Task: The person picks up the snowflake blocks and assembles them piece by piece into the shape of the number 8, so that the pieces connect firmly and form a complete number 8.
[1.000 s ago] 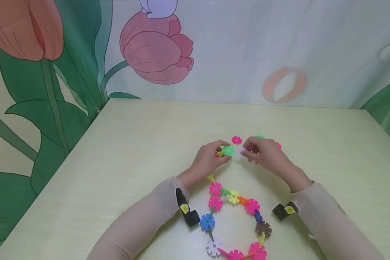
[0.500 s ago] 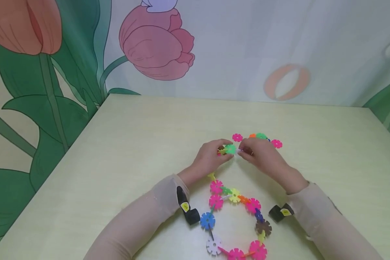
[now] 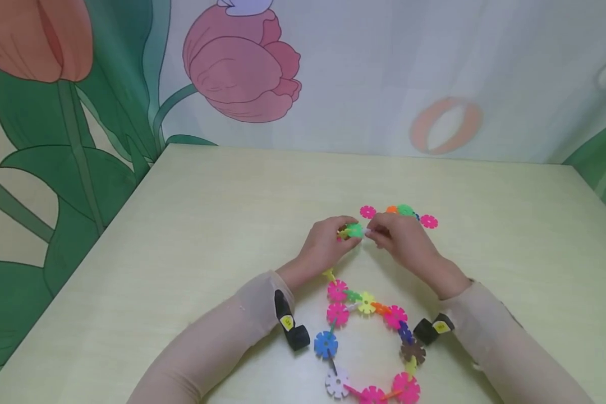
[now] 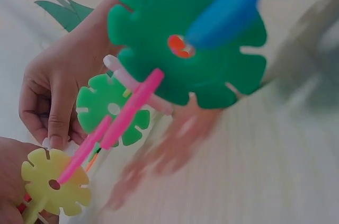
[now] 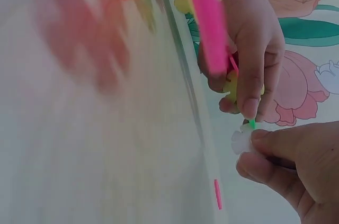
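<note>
In the head view my left hand (image 3: 317, 244) pinches a green notched flower disc (image 3: 355, 230), the end piece of a chain of plastic snowflake discs. Yellow and pink pieces of the chain show within its fingers. My right hand (image 3: 409, 238) pinches a white snowflake disc between thumb and fingers. In the right wrist view this white disc (image 5: 242, 142) meets the thin edge of the green disc (image 5: 252, 124) right below the left thumb. The chain drops from the left hand towards pink discs (image 3: 337, 290) lying on the table.
The chain closes into a ring of linked discs near the front, including a blue disc (image 3: 325, 344) and a brown one (image 3: 413, 352). Behind the hands lie loose discs: pink (image 3: 368, 212), green (image 3: 405, 210), orange, and another pink (image 3: 429, 221). A flowered backdrop (image 3: 333, 73) rises behind the table.
My right hand has moved left and brought the white disc up to the green disc's edge. More loose discs show behind it. The left hand has stayed nearly still.
</note>
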Demonstrator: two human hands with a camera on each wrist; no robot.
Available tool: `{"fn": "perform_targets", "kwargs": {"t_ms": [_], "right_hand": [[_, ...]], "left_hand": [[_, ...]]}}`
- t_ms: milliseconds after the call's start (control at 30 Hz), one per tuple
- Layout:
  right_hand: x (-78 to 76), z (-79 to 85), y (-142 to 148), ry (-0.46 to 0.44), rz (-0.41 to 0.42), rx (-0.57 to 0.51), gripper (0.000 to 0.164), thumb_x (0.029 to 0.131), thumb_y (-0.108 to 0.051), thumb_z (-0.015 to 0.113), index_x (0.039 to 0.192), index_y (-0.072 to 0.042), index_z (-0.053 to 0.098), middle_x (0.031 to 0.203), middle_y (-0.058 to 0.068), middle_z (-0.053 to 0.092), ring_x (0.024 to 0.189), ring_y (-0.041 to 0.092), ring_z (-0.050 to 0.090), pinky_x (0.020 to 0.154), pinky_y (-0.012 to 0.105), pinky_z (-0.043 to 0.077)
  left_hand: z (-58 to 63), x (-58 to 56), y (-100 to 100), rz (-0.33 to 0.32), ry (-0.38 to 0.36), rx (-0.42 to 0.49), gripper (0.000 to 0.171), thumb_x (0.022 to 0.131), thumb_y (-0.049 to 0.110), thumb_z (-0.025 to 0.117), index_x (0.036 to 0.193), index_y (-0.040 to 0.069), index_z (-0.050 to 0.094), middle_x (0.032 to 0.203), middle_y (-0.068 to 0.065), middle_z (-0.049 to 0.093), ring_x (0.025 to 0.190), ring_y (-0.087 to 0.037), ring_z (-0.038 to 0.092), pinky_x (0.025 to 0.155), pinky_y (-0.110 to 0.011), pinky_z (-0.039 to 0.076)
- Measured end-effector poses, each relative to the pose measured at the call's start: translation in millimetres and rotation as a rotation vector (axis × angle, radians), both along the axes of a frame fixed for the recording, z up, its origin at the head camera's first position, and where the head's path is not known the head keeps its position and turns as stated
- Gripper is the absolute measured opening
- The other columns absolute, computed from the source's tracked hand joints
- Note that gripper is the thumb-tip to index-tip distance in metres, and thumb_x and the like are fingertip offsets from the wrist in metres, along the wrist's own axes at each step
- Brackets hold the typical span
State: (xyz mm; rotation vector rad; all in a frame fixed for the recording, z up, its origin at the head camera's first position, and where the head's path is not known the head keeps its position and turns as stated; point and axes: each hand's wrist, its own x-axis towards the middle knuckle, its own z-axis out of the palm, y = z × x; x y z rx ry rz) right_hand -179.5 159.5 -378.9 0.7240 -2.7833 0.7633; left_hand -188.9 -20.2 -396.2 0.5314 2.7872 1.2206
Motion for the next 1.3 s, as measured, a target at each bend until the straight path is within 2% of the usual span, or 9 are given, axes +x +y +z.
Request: {"fn": "perform_targets", "kwargs": {"t_ms": [133, 300, 467, 600, 767, 867, 1000, 1100, 1300], "right_hand": [[-0.6, -0.1, -2, -0.011, 0.020, -0.009, 0.005, 0.087, -0.010, 0.070, 0.084, -0.008, 0.066, 0.064, 0.000, 0.060, 0.058, 0.010, 0.051, 0.054, 0.021, 0.043], [-1.2, 1.1, -1, -0.094, 0.016, -0.006, 0.006, 0.088, -0.012, 0.069, 0.087, -0.007, 0.065, 0.066, 0.000, 0.062, 0.060, 0.011, 0.053, 0.055, 0.022, 0.045], [-2.9, 2.1, 2, -0.170, -0.026, -0.031, 0.010, 0.088, -0.013, 0.069, 0.095, -0.007, 0.065, 0.078, 0.003, 0.068, 0.073, 0.015, 0.063, 0.071, 0.031, 0.057], [-3.0, 1.9, 5, -0.180, -0.025, -0.062, 0.011, 0.087, -0.011, 0.069, 0.097, -0.006, 0.064, 0.085, 0.005, 0.071, 0.080, 0.018, 0.067, 0.079, 0.038, 0.058], [-3.1, -0.3, 8, -0.194, 0.008, -0.093, 0.010, 0.086, -0.007, 0.070, 0.095, -0.006, 0.065, 0.088, 0.007, 0.071, 0.082, 0.020, 0.068, 0.080, 0.038, 0.058], [-3.3, -1.6, 9, -0.206, 0.039, -0.120, 0.011, 0.086, -0.005, 0.069, 0.096, -0.004, 0.066, 0.090, 0.010, 0.072, 0.082, 0.020, 0.070, 0.078, 0.036, 0.058], [-4.3, -2.7, 12, -0.206, 0.062, -0.149, 0.013, 0.086, -0.003, 0.069, 0.099, -0.003, 0.065, 0.093, 0.012, 0.071, 0.082, 0.021, 0.070, 0.076, 0.034, 0.058], [-5.7, 0.0, 16, -0.185, 0.053, -0.144, 0.015, 0.086, -0.003, 0.068, 0.101, -0.003, 0.065, 0.096, 0.011, 0.070, 0.083, 0.022, 0.069, 0.074, 0.033, 0.058], [-10.4, 13.1, 24, -0.151, -0.028, -0.097, 0.017, 0.088, -0.009, 0.068, 0.104, -0.004, 0.067, 0.100, 0.010, 0.070, 0.090, 0.024, 0.066, 0.078, 0.039, 0.056]], "left_hand": [[-1.2, 0.8, -1, 0.008, -0.001, -0.005, 0.040, 0.089, 0.023, 0.069, 0.126, 0.010, 0.062, 0.118, -0.004, 0.068, 0.095, -0.016, 0.059, 0.086, -0.029, 0.051], [-1.5, 1.8, -1, 0.007, -0.039, -0.020, 0.042, 0.090, 0.025, 0.068, 0.128, 0.012, 0.059, 0.115, -0.003, 0.067, 0.090, -0.014, 0.057, 0.080, -0.023, 0.050], [1.1, 0.9, -2, 0.021, -0.092, 0.031, 0.040, 0.092, 0.031, 0.064, 0.128, 0.015, 0.056, 0.112, -0.005, 0.066, 0.094, -0.017, 0.058, 0.080, -0.028, 0.050], [3.8, -1.4, -4, 0.019, -0.116, 0.067, 0.038, 0.093, 0.036, 0.062, 0.125, 0.017, 0.056, 0.114, -0.008, 0.065, 0.100, -0.021, 0.059, 0.084, -0.034, 0.050], [5.4, -4.2, -5, 0.015, -0.131, 0.086, 0.031, 0.091, 0.038, 0.065, 0.113, 0.017, 0.058, 0.093, -0.006, 0.067, 0.079, -0.015, 0.062, 0.068, -0.025, 0.047], [4.4, -5.6, -6, 0.007, -0.187, 0.147, 0.030, 0.089, 0.036, 0.067, 0.105, 0.014, 0.055, 0.082, -0.006, 0.067, 0.064, -0.013, 0.062, 0.057, -0.022, 0.043], [1.4, -7.6, -7, 0.000, -0.248, 0.232, 0.031, 0.089, 0.030, 0.068, 0.103, 0.010, 0.050, 0.086, -0.010, 0.071, 0.059, -0.013, 0.059, 0.053, -0.021, 0.042], [0.4, -9.8, -7, -0.007, -0.250, 0.263, 0.032, 0.090, 0.028, 0.067, 0.110, 0.009, 0.051, 0.089, -0.011, 0.072, 0.055, -0.013, 0.053, 0.051, -0.021, 0.041], [4.0, -12.3, -8, -0.013, -0.220, 0.222, 0.022, 0.093, 0.028, 0.063, 0.113, 0.017, 0.062, 0.092, -0.007, 0.069, 0.056, -0.015, 0.051, 0.055, -0.022, 0.042]]}}
